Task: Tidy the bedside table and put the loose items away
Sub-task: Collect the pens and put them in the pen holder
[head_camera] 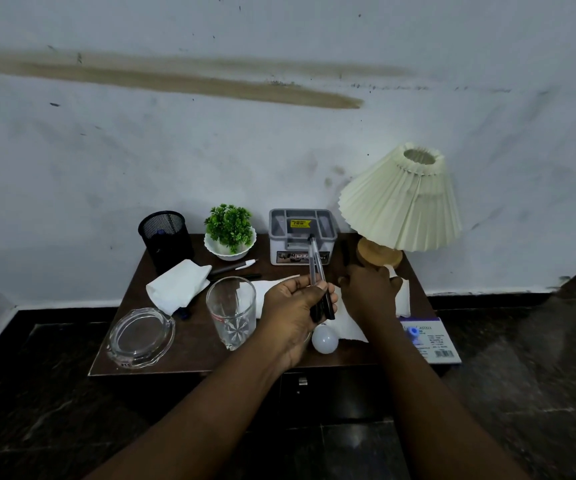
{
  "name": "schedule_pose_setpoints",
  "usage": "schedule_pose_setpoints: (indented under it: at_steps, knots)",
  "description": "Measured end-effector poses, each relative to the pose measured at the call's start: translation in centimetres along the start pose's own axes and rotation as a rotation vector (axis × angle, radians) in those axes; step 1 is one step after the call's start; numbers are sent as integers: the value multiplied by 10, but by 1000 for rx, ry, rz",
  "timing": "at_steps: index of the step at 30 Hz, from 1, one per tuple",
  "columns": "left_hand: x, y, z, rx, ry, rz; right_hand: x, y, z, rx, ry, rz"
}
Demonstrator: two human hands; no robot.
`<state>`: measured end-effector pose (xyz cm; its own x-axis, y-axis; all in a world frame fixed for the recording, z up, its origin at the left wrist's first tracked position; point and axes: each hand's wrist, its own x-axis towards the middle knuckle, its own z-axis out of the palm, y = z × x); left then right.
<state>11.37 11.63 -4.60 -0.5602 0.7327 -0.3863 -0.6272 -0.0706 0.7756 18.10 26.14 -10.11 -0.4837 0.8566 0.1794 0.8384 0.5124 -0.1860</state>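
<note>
Bedside table (193,355), dark wood, against scuffed wall. Left hand (295,308) pinches bundle of clear pens (315,268) between thumb and curled fingers, dark caps low, other ends raised in front of grey organiser box (286,251). Right hand (369,289) held low, fingers bent over white paper (347,323) near lamp (401,202) base; cannot tell whether it grips anything. Tumbler (232,313), glass ashtray (141,337), tissue (177,285), bulb (324,339) on tabletop. Mesh cup (165,237), potted plant (230,230) at back.
</note>
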Motion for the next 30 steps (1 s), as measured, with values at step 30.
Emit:
schedule_pose_setpoints:
  at_steps: [30]
  knots:
    - [-42, 72, -13, -238, -3, 130, -88, -105, -99, 1445, 16, 76]
